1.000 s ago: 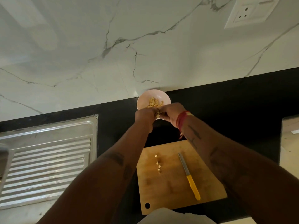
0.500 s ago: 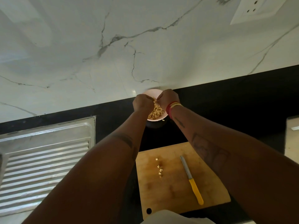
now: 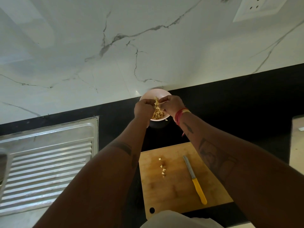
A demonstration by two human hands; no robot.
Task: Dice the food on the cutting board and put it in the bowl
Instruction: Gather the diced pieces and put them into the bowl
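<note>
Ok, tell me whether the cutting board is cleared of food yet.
Not cleared: a few diced pieces lie on the cutting board, beside the knife.

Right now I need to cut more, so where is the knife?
In the head view the knife lies untouched on the right half of the cutting board, yellow handle nearest the person, right of the leftover diced pieces.

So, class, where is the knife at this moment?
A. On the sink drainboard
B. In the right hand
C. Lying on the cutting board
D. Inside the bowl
C: the yellow-handled knife lies flat on the cutting board, while both hands are up over the bowl.
</note>
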